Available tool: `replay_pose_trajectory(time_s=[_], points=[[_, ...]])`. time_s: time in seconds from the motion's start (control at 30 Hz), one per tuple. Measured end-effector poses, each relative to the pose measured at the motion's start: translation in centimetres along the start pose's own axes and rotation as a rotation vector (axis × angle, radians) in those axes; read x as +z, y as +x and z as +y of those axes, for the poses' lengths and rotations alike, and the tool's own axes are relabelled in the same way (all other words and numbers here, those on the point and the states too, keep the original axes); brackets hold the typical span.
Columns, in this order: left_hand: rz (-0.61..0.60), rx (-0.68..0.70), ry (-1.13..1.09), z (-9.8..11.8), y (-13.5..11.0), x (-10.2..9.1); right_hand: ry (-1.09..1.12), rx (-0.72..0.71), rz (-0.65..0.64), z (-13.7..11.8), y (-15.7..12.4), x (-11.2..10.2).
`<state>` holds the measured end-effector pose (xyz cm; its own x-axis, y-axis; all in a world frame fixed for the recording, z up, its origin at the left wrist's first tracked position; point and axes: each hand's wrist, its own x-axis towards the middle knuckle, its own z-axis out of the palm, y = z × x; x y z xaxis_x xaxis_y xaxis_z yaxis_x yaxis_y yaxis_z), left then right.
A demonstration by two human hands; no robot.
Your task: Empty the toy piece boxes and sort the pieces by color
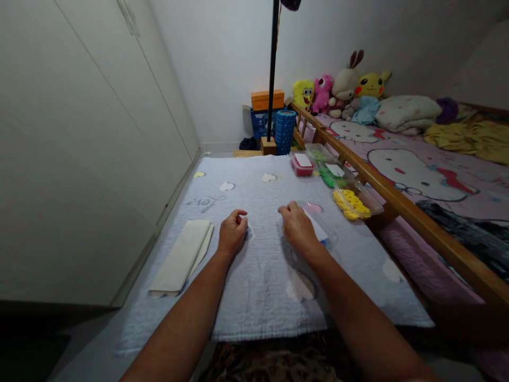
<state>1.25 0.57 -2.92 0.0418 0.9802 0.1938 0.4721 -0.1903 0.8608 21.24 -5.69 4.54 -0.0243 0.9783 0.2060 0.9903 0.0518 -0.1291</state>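
Observation:
My left hand point(233, 231) is over the middle of the cloth-covered table, its fingers loosely curled with a gap between index finger and thumb. Nothing shows in it. To its left lies a folded cream-coloured cloth or sheet point(181, 257). My right hand point(298, 225) is bent with the fingers close together, at the left side of a clear plastic box point(332, 236). A white paper point(318, 228) and a bit of blue show in that box, partly hidden by the hand. The right thumb and whatever lies under those fingers are out of sight.
Along the right edge stand clear boxes with yellow pieces point(352, 204), green pieces point(328, 178) and red pieces point(303, 168). A wooden bed rail point(358, 164) borders the table there. A black pole point(272, 74) rises behind the far edge; a white cabinet point(79, 148) is left.

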Motion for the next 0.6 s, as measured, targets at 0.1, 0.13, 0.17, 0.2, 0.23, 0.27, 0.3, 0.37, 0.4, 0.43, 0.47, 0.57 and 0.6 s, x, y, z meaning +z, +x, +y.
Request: replay_pose_trajectory(time_s=[0.1, 0.13, 0.17, 0.2, 0.23, 0.27, 0.3, 0.37, 0.4, 0.43, 0.47, 0.57, 0.6], points=[[-0.004, 0.016, 0.006, 0.2, -0.1, -0.1, 0.091, -0.053, -0.004, -1.8, 3.3, 1.3], [-0.010, 0.020, 0.011, 0.3, -0.1, -0.1, 0.124, -0.066, -0.007, -2.1, 4.1, 1.8], [-0.015, 0.023, 0.016, 0.4, -0.1, -0.2, 0.157, -0.084, -0.007, -2.3, 4.8, 2.1], [-0.019, 0.025, 0.020, 0.5, -0.1, -0.2, 0.187, -0.104, 0.000, -2.3, 5.3, 2.4], [-0.021, 0.026, 0.023, 0.7, -0.2, -0.2, 0.209, -0.120, 0.015, -2.1, 5.5, 2.5], [-0.020, 0.028, 0.023, 0.8, -0.2, -0.3, 0.221, -0.130, 0.039, -1.7, 5.5, 2.6], [-0.021, 0.030, 0.022, 0.8, -0.2, -0.3, 0.221, -0.124, 0.069, -1.2, 5.4, 2.6], [-0.028, 0.035, 0.018, 0.9, -0.2, -0.3, 0.187, -0.059, 0.128, 0.3, 4.5, 2.5], [-0.034, 0.039, 0.019, 0.9, -0.2, -0.2, 0.159, -0.008, 0.144, 1.2, 4.0, 2.5], [-0.042, 0.044, 0.023, 0.9, -0.2, -0.2, 0.131, 0.038, 0.139, 2.0, 3.4, 2.5], [-0.050, 0.048, 0.030, 0.9, -0.2, -0.2, 0.110, 0.074, 0.118, 2.7, 2.9, 2.6], [-0.080, 0.064, 0.055, 0.9, -0.3, 0.0, 0.102, 0.115, 0.045, 4.1, 1.8, 3.0], [-0.092, 0.071, 0.060, 0.9, -0.4, 0.1, 0.114, 0.115, 0.036, 4.2, 1.6, 3.1]])
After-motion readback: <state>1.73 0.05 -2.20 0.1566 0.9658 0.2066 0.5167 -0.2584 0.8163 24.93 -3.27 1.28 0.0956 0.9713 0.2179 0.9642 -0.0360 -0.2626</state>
